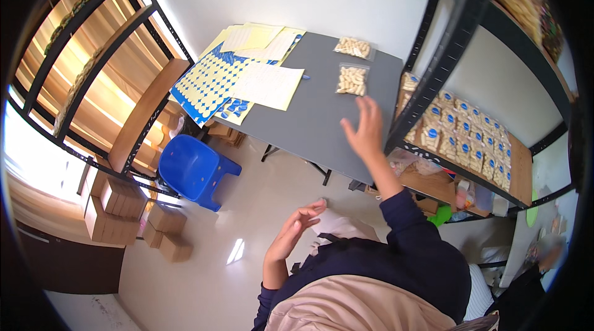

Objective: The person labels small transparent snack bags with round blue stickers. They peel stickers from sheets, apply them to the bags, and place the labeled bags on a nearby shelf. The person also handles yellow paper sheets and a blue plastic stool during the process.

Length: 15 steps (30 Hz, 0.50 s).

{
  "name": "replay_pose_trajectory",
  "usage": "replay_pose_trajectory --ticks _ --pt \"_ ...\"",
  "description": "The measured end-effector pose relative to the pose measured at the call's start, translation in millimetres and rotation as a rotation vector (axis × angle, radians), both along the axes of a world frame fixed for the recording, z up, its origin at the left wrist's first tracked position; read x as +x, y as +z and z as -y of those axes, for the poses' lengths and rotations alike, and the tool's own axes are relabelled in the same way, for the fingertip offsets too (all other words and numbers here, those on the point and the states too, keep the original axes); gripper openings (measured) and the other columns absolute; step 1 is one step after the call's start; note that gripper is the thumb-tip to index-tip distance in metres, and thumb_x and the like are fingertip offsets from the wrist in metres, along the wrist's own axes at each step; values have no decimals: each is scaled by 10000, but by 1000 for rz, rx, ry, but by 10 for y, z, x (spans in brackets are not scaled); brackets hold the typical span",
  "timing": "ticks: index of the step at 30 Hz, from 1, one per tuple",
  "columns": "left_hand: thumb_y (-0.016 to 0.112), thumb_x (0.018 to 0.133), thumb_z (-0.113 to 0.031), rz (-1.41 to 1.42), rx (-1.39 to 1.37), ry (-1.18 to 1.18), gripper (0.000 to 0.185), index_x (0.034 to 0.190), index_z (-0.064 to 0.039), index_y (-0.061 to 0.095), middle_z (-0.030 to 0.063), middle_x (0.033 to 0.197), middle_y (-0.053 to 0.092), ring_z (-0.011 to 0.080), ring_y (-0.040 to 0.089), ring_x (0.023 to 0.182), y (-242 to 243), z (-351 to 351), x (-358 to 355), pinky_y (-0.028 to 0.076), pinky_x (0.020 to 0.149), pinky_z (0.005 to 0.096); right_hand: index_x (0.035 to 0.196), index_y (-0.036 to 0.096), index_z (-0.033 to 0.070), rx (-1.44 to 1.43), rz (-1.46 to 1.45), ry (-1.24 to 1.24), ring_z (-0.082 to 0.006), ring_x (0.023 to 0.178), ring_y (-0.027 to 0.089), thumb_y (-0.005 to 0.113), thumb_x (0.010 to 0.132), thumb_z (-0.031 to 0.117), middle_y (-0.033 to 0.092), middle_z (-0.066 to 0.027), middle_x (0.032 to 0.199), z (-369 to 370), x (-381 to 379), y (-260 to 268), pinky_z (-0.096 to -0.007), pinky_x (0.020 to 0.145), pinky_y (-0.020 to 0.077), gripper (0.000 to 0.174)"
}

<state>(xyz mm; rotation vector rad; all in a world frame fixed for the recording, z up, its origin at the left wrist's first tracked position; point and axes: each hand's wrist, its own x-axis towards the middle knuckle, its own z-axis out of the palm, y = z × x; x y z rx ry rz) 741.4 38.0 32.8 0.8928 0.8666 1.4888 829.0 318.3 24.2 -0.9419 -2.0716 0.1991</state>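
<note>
My right hand [365, 130] reaches over the grey table [315, 131], its fingers spread and holding nothing. Just beyond its fingertips lies a clear plastic bag of pale, finger-shaped snack pieces [351, 80]. Whether the fingertips touch that bag, I cannot tell. A second such bag [353, 47] lies behind it, near the wall. My left hand [294, 229] hangs in front of my body, away from the table, with bent fingers and nothing in it. On the table's left half are a blue sheet of round yellowish stickers [211, 82] and a sheet of paper [269, 85].
A blue pen [306, 77] pokes out from the paper. To the right, a black-framed rack holds rows of labelled snack bags [465, 147]. A blue plastic stool [190, 166] and cardboard boxes [164, 226] stand at left. Another person [522, 294] is at lower right.
</note>
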Motion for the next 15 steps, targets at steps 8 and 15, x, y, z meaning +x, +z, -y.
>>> replay_pose_trajectory --ticks 8,15 --pt "403 910 -416 -50 -150 221 461 1186 -47 417 165 1303 402 276 407 1195 13 -507 -1272 333 949 407 1330 296 4 -537 380 -481 -332 1140 452 499 805 511 449 -193 1246 -1262 -540 11 -485 945 313 758" --pt "411 921 -322 -28 -114 204 396 1195 -37 404 149 1268 432 254 446 1141 67 -1319 -2035 360 916 376 1335 267 1 -630 -130 -246 -270 985 537 663 751 194 524 -159 1054 -1344 -650 -124 -365 860 415 731"
